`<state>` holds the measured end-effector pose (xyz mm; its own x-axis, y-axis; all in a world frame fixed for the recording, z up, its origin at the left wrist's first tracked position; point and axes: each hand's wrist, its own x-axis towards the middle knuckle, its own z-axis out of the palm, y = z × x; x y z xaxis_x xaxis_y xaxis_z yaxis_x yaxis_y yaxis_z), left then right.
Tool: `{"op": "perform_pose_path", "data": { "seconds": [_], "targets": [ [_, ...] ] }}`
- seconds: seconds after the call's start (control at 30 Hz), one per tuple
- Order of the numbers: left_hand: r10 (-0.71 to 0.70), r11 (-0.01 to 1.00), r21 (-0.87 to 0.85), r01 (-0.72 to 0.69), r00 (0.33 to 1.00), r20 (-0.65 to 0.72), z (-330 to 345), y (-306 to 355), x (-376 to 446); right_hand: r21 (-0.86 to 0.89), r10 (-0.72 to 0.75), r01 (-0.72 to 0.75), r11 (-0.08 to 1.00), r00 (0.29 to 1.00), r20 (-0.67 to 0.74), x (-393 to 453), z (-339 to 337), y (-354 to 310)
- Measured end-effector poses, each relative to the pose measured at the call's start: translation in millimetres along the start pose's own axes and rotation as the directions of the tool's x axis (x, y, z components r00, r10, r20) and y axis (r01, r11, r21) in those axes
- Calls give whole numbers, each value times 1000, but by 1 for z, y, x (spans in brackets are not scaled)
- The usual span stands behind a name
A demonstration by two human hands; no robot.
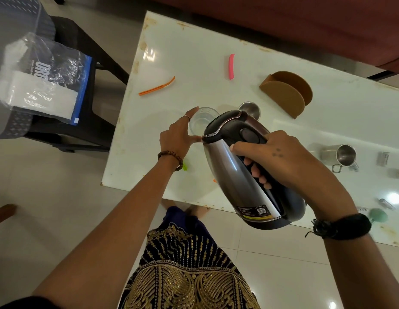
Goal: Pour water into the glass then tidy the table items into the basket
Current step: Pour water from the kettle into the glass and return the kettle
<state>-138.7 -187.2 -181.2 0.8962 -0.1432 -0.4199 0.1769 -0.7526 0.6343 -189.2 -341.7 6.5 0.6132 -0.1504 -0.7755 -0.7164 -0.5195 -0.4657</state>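
White and shiny, the counter (194,63) holds a clear glass (202,120) near its front edge. Left hand (179,136) cups the glass, its fingers (190,113) curved along the side. Right hand (281,159) grips the kettle (243,166) handle and tips it over the glass. Tip too fast and water could miss the rim and splash that hand. No basket shows.

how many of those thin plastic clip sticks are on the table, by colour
orange: 2, one whole, one sliver showing by the kettle
pink: 1
green: 1, mostly hidden behind the left wrist
total: 4
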Motion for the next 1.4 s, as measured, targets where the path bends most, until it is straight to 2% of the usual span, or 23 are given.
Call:
{"op": "perform_pose_path", "data": {
  "seconds": [0.3,0.6,0.83,1.13,1.4],
  "targets": [
    [10,1000,-8,-10,1000,9,0,0,-1,20,8,-8,1000,1000,0,1,0,4],
    [22,999,-23,-22,1000,8,2,-4,-1,47,7,-3,999,997,-71,2,8,10],
    [47,997,-55,-48,999,-25,3,-7,-1,27,13,-12,1000,999,-40,6,18,0],
    [81,995,64,-81,997,9,-2,-8,0,78,31,-25,997,997,-72,4,25,-6],
    [113,992,60,-114,993,24,-3,-11,0,115,37,-27,993,996,-83,4,29,-6]
  ]
}}
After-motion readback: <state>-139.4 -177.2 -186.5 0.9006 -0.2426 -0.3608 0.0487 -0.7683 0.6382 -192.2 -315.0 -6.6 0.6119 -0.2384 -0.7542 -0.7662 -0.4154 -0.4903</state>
